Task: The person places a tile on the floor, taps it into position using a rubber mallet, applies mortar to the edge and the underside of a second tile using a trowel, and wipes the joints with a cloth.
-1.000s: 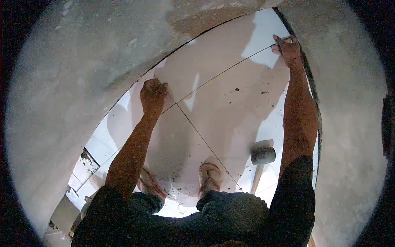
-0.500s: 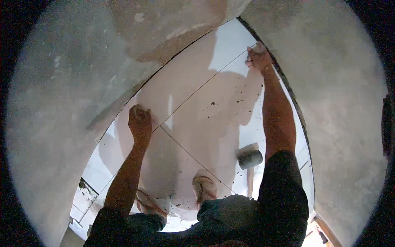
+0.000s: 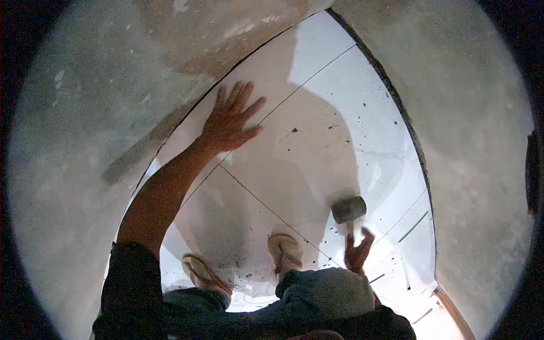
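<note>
My left hand (image 3: 231,122) lies with its fingers spread over the large pale floor tiles (image 3: 317,153), across the thin joint between two of them and near the left wall. A rubber mallet (image 3: 349,209) with a dark cylindrical head lies on the tiles at the lower right. Just below that head, my right hand (image 3: 358,249) is open at the mallet's handle, fingers apart. Most of the handle is hidden by the hand, and no closed grip on it shows.
Bare plaster walls rise at the left (image 3: 102,96) and right (image 3: 470,136). A dark gap (image 3: 391,88) runs along the right wall's foot. Crumbs of dark debris (image 3: 294,130) dot the tiles. My sandalled feet (image 3: 283,249) stand on the near tiles.
My left hand has moved up and right along the joint, from fingers curled to spread flat. The right hand has come back from the far right corner to the mallet, whose head has shifted slightly.
</note>
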The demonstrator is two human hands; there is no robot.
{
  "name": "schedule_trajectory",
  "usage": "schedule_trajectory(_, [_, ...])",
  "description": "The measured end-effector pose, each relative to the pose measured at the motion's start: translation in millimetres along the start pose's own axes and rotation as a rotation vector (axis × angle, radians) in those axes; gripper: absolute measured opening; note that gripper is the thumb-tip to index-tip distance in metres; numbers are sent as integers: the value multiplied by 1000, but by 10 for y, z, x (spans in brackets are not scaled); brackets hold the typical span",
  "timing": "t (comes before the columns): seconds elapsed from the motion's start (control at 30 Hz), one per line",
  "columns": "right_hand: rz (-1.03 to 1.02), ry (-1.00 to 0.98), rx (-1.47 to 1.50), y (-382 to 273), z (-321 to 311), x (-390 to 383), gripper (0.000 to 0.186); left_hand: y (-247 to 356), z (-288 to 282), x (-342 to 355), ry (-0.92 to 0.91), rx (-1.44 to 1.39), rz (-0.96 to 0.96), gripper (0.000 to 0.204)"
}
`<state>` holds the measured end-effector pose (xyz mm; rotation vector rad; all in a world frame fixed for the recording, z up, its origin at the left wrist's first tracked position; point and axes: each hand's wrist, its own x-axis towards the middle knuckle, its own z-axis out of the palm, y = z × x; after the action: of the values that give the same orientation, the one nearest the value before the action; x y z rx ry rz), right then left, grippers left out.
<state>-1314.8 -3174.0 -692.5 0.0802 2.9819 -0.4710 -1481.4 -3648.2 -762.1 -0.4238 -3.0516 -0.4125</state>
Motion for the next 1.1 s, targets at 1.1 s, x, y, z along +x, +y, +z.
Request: schedule_trajectory(1.1, [-72, -536, 671, -2095, 699, 2428, 27, -58, 359, -21, 224, -125, -244, 81])
